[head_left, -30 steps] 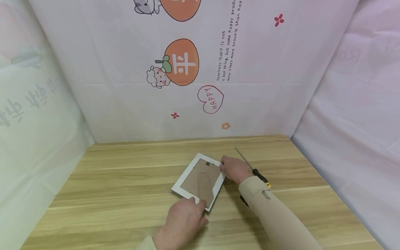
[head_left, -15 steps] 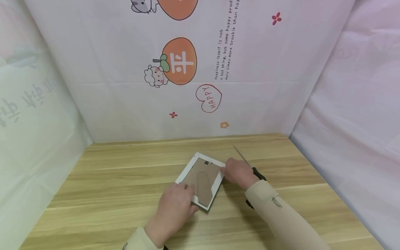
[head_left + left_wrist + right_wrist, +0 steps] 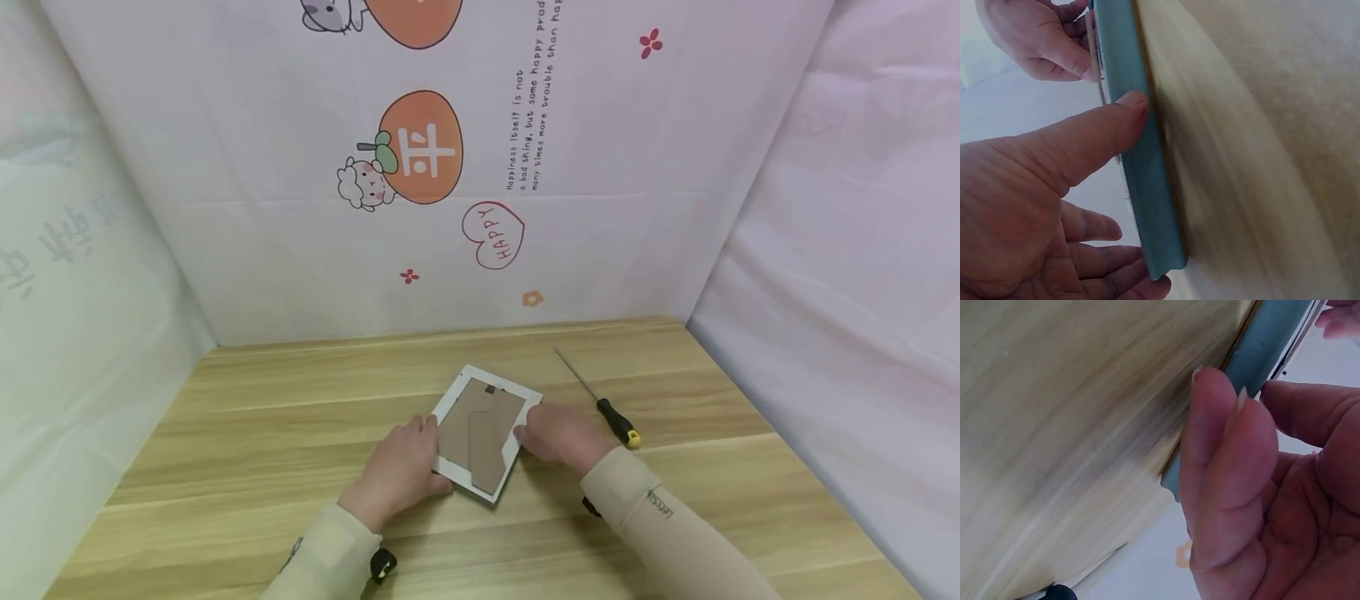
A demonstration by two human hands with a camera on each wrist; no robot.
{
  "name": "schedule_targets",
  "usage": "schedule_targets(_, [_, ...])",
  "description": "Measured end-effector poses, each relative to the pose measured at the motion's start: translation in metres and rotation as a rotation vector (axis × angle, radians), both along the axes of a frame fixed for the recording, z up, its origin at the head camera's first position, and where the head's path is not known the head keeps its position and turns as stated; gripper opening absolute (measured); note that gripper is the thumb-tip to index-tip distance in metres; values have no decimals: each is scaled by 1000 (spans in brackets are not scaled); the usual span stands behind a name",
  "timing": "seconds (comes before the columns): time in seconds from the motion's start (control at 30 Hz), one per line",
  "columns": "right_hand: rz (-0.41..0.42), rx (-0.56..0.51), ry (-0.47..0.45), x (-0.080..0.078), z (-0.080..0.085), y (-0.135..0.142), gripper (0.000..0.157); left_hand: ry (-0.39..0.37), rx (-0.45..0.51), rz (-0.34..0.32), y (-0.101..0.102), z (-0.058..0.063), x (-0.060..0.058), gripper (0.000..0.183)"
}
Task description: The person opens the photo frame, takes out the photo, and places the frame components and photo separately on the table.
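A picture frame (image 3: 455, 429) lies back side up on the wooden table, with a white border, brown backing and a fold-out stand (image 3: 486, 450). My left hand (image 3: 397, 471) grips its near left corner, hiding that corner in the head view. In the left wrist view, the thumb presses the frame's blue-green outer edge (image 3: 1150, 194) while the fingers reach round the far end. My right hand (image 3: 562, 435) grips the right side. Its thumb lies at the back, and its curled fingers (image 3: 1235, 456) sit against the edge in the right wrist view.
To the right of my right hand lies a screwdriver (image 3: 617, 421) with a black and yellow handle, its tip pointing away. A white printed cloth (image 3: 315, 275) hangs at the table's back edge, with white cloth walls on both sides.
My left hand has shifted from the frame's near edge leftward to its left corner. My right hand has slid down the right side from the upper right corner, and the screwdriver handle is uncovered.
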State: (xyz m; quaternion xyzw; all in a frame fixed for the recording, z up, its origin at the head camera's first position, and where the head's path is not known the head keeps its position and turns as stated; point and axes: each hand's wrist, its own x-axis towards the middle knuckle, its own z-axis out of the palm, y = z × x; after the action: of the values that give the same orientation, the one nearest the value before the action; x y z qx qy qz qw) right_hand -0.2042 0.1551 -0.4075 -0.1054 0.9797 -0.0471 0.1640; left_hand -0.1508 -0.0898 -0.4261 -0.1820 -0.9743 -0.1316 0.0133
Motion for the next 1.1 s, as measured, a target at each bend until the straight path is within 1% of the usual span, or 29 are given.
schedule_targets(0.23, [-31,-52,-4,-4,-2,-1,36,6,-19,-13,1,-4,-1,67])
schedule_targets(0.37, [-34,-68,0,-7,-3,0,34,32,-42,-30,2,-4,2,59])
schedule_targets(0.5, [-43,-87,0,-9,-2,1,31,54,-49,-29,4,-4,5,57])
schedule_targets(0.67, [-47,-81,-16,-11,-2,-1,31,68,-45,-16,5,-3,10,58])
schedule_targets(0.83, [-44,-101,-30,-14,-2,-3,31,52,-36,-1,7,-3,12,58])
schedule_targets(0.97, [-55,-121,-30,-15,-2,-4,33,39,-22,8,8,-3,14,58])
schedule_targets(1.1, [-68,-113,-42,-16,-1,-5,30,41,-8,16,10,-3,16,59])
